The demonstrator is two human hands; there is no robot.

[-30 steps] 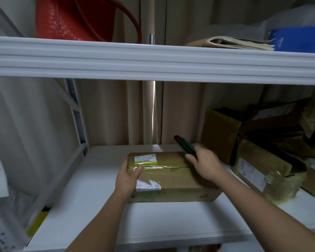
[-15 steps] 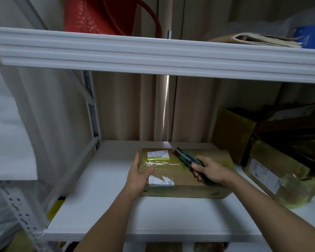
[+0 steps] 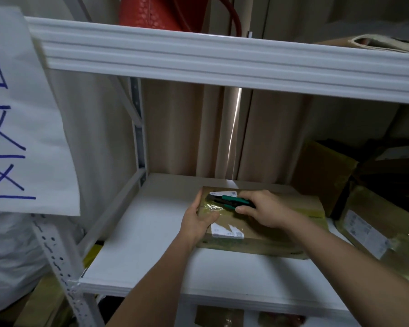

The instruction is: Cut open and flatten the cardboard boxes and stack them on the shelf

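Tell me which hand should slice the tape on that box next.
Right. The right hand already holds the knife over the taped seam, while the left hand grips the box at its left end to steady it.

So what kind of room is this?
Probably a storeroom or storage corner. White metal shelves hold taped cardboard boxes, a red bag sits up top, and the hands, left and right, work a cutter on one box.

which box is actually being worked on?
The flat taped box mid-shelf: left hand steadies it, right hand holds the green cutter on its tape. The boxes on the right are untouched.
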